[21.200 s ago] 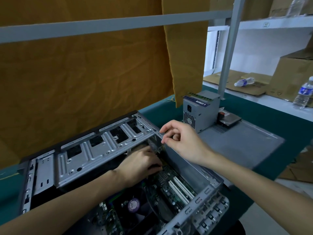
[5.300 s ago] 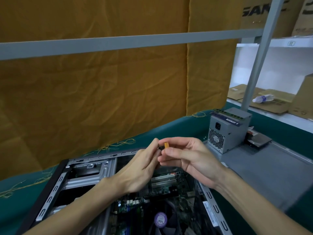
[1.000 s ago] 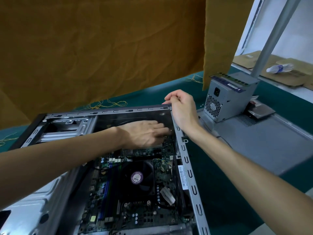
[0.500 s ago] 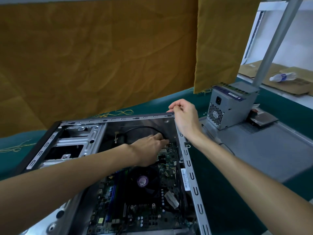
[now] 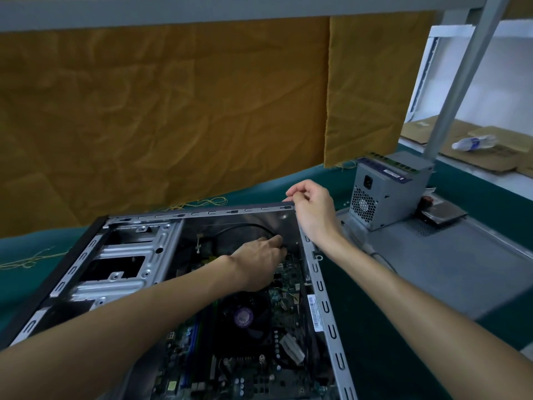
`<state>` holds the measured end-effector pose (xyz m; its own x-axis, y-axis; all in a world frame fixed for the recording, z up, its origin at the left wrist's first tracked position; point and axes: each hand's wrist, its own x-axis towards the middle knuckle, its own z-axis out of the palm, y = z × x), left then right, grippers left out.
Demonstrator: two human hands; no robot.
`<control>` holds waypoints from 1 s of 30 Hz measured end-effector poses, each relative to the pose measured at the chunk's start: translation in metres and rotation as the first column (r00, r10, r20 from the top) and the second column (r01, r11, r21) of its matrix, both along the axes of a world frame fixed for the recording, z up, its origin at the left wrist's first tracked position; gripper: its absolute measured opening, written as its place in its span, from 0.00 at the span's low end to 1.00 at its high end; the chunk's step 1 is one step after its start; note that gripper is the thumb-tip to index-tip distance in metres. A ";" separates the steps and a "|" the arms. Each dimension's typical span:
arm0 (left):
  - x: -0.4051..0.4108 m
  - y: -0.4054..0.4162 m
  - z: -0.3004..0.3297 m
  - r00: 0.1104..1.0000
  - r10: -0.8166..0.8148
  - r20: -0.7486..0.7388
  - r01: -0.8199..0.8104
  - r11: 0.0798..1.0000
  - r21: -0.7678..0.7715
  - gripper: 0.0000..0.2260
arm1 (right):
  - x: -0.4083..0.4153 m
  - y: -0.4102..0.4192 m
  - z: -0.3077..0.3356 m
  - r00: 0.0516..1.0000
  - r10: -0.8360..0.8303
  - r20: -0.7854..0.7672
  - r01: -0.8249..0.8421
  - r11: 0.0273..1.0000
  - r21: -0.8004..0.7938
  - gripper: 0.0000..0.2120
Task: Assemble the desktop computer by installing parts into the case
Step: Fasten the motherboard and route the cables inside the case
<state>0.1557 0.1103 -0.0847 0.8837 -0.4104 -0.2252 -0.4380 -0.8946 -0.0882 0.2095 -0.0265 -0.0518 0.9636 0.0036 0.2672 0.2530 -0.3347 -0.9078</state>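
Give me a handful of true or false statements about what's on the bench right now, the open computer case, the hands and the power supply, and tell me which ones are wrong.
1. The left hand reaches inside the open case. True.
2. The right hand rests on the power supply. False: it is at the case's far right corner, apart from the power supply.
3. The power supply is already mounted in the case. False: it stands outside, on the grey panel to the right.
4. A round purple label shows on the fan of the board inside the case. True.
5. A water bottle stands upright beside the case. False: it lies on its side on cardboard in the background.
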 end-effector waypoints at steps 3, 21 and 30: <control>-0.001 -0.001 0.002 1.000 -0.005 -0.015 0.006 1.000 0.028 0.22 | 0.000 -0.001 0.001 1.000 0.011 0.005 -0.011 0.999 -0.033 0.13; 0.000 0.043 0.020 0.988 0.001 -0.152 0.004 1.000 0.031 0.27 | -0.051 0.052 0.073 0.799 0.119 -0.589 -0.592 -0.018 -0.806 0.11; 0.001 0.045 0.023 0.980 0.043 -0.195 -0.045 0.999 -0.009 0.19 | -0.038 0.069 0.051 0.625 -0.275 -0.731 -0.745 0.069 -0.663 0.20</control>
